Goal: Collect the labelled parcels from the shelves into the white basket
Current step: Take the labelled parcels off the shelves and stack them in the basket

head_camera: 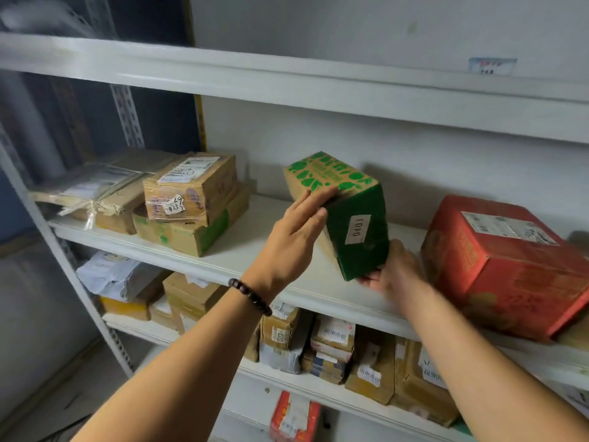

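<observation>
A green and brown cardboard parcel (353, 215) with a white label reading 0401 is tilted up above the middle shelf (242, 250). My left hand (296, 237) holds its upper left side, fingers over the top edge. My right hand (393, 269) grips its lower right corner from below. The white basket is out of view.
A red box (506, 266) with a label stands close to the right of the parcel. Stacked brown parcels (188, 202) fill the shelf's left end. The shelf below holds several labelled parcels (331, 346). An upper shelf (318, 78) overhangs. A white wall backs the rack.
</observation>
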